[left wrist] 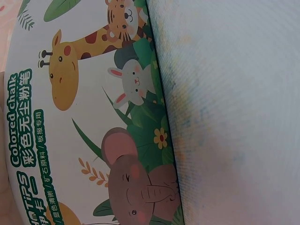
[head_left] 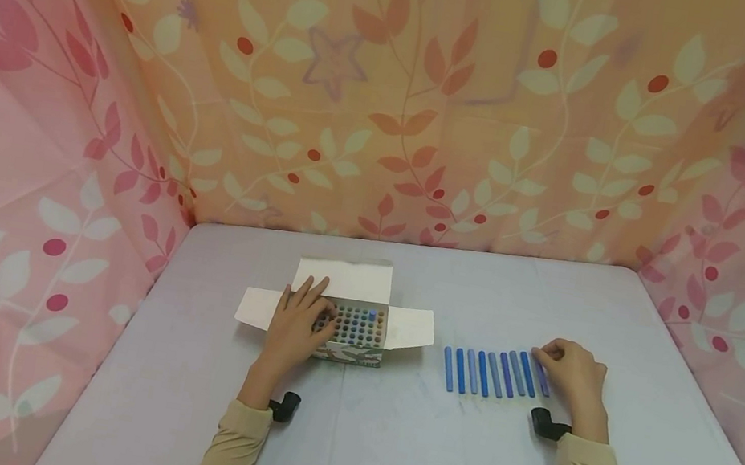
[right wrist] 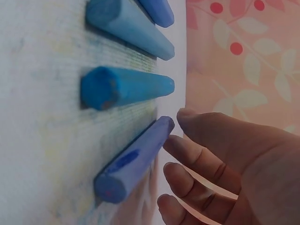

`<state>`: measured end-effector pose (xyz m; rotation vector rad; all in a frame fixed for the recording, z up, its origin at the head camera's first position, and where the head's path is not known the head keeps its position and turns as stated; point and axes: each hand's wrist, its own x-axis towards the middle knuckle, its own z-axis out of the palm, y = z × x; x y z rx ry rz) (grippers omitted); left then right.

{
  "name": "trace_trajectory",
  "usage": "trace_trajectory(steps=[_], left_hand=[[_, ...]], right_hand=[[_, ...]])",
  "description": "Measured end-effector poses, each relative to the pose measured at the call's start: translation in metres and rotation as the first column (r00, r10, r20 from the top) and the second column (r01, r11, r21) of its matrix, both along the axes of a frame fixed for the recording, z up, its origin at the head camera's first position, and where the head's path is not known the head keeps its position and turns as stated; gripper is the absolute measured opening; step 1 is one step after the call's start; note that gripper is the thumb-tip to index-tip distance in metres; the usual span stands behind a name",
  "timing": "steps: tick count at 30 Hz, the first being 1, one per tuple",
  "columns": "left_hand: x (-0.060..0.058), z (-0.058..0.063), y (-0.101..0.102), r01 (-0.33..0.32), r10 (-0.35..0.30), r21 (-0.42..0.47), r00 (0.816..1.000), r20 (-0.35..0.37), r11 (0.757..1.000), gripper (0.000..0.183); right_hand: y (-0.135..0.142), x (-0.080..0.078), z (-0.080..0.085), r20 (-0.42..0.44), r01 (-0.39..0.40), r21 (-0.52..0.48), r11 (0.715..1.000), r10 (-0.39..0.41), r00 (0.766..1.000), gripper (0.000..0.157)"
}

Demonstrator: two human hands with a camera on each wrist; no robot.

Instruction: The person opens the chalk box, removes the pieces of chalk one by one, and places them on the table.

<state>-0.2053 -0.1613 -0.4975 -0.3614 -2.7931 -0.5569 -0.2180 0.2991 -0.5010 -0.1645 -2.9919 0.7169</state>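
My left hand (head_left: pixel 299 327) rests over the left part of an open chalk box (head_left: pixel 347 355), middle fingers stretched towards the back flap, thumb and forefinger bent over the chalk ends with a gap between them. One blue chalk (head_left: pixel 372 315) stands higher than the rest in the box. At the right end of a row of blue and purple chalks lies a purple chalk (right wrist: pixel 133 161). My right hand (right wrist: pixel 234 159) is at its far end, thumb above and loosely bent fingers below, fingertips right beside the tip. A blue chalk (right wrist: pixel 126 87) lies next to it.
White flaps (head_left: pixel 411 330) of the box spread out at the sides and back. The row of chalks (head_left: pixel 491 373) lies right of the box on a white cloth-covered table (head_left: pixel 382 445). Patterned curtains (head_left: pixel 392 106) enclose the back and sides. Chalk dust marks the cloth.
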Motion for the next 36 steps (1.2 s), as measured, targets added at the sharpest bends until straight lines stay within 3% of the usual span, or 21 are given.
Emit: trace_trajectory(steps=[9, 17, 25, 31, 36], left_hand=[[0.000, -0.001, 0.000, 0.005, -0.005, 0.000, 1.000, -0.007, 1.000, 0.014], [-0.001, -0.003, 0.000, 0.003, -0.003, 0.003, 1.000, -0.023, 1.000, 0.014], [0.000, -0.004, -0.001, 0.001, -0.001, 0.004, 1.000, -0.026, 1.000, 0.014], [0.000, -0.004, -0.001, 0.003, -0.003, 0.002, 0.999, -0.032, 1.000, 0.013], [0.000, -0.004, -0.001, 0.007, -0.007, 0.003, 0.999, -0.040, 1.000, 0.013]], right_hand=[[-0.001, 0.002, 0.006, -0.026, 0.017, 0.004, 1.000, -0.017, 1.000, 0.033], [-0.016, 0.000, 0.014, -0.156, -0.007, -0.043, 0.999, 0.001, 0.988, 0.031], [-0.050, -0.002, 0.024, -0.299, -0.112, -0.058, 0.992, 0.090, 0.950, 0.025], [-0.077, -0.006, 0.029, -0.358, -0.184, -0.089, 0.979, 0.141, 0.923, 0.020], [-0.098, -0.011, 0.031, -0.376, -0.266, -0.161, 0.951, 0.190, 0.907, 0.020]])
